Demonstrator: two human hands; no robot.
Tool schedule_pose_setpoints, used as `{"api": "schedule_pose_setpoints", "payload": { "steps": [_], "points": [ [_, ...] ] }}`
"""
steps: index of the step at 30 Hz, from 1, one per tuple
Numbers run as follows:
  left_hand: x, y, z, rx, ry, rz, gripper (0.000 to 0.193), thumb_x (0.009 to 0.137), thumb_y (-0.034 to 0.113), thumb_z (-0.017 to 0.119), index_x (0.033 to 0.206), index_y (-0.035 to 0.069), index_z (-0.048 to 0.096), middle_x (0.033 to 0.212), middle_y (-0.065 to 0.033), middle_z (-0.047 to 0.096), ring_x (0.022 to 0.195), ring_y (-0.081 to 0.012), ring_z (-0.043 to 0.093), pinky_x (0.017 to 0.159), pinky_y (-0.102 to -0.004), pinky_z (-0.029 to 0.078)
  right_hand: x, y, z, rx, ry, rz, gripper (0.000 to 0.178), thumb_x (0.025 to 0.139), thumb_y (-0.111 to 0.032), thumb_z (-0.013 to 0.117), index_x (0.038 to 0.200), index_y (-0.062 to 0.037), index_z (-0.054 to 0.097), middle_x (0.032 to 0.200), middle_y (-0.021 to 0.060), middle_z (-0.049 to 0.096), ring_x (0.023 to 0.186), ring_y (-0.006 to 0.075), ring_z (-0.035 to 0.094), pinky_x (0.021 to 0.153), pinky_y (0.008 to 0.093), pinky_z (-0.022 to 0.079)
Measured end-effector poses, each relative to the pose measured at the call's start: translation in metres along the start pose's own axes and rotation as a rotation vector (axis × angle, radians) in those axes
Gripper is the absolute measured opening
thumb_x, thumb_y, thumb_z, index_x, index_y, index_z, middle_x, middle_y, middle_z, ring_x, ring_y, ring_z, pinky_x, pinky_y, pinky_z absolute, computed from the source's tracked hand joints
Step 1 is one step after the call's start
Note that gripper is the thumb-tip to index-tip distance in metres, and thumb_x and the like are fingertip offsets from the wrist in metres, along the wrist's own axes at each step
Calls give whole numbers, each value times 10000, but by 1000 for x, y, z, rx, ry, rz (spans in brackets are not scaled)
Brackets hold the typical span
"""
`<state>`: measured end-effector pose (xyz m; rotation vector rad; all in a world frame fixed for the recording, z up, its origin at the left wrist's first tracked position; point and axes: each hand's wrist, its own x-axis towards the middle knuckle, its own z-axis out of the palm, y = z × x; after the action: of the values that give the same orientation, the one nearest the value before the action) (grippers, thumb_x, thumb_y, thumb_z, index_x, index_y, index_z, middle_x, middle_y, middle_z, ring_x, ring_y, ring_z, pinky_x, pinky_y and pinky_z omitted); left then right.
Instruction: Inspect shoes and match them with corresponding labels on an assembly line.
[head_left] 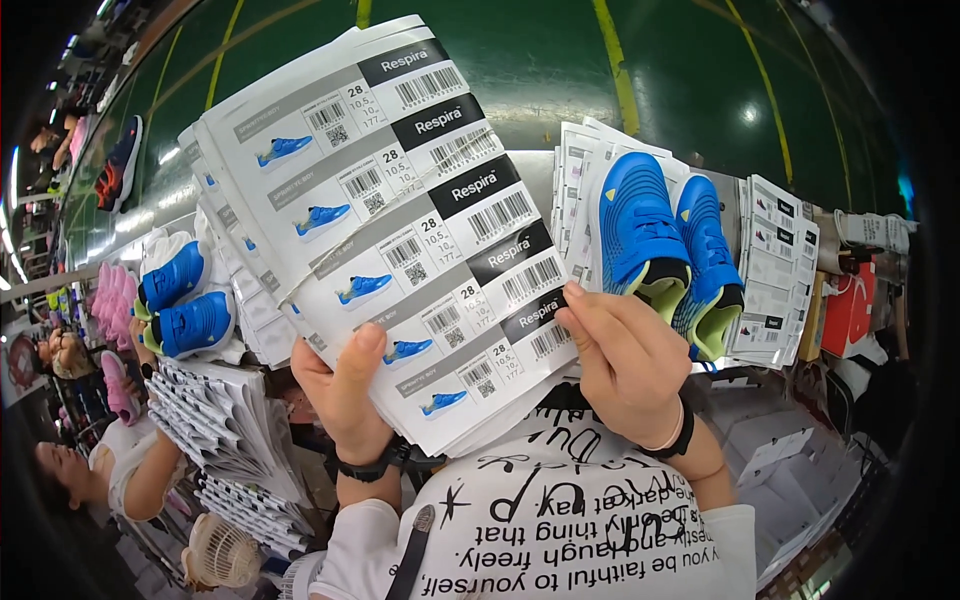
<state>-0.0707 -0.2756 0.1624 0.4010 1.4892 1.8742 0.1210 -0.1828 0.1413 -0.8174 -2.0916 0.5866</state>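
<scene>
Label-sheet stack [400, 240] is up in the air, in front of the torso and over the near edge of the green counter [690, 110]. Left hand [350, 405] grips its near left part, thumb on top; right hand [635, 365] is curled, thumb and finger pinching the right edge. Progress, my read: mid-handling. Sheets printed and gathered, labels joined in strips, none peeled or cut apart that I can see; stack not set down. Right-hand label pile [778, 270] lies loose near the counter's near edge, beside the right blue sneakers [640, 215]; left blue sneakers [183, 305] sit toward the left end. Paper: thin, smooth, flat rectangles, slightly creased mid-sheet, edges fanned unevenly. Sneakers: rounded toes, ridged wavy uppers, lime lining. Counter: glossy, yellow lines.
</scene>
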Motion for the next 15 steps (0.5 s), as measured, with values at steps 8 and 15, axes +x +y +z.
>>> {"api": "schedule_pose_setpoints", "payload": {
  "steps": [8,15],
  "points": [
    [2,-9,10,161,7,53,253,855,78,688,1054,-59,613,909,-78,669,750,-93,584,698,-234,459,6,0,-28,-1,-77,-165,273,681,-39,706,952,-66,726,933,82,673,764,256,642,649,354,530],
    [29,-22,-13,316,-126,-86,226,861,110,702,1010,-46,634,889,-53,672,755,-83,583,696,-228,461,2,7,-87,1074,518,84,255,871,-101,690,959,-103,451,852,14,476,702,175,510,587,348,510]
  ]
}}
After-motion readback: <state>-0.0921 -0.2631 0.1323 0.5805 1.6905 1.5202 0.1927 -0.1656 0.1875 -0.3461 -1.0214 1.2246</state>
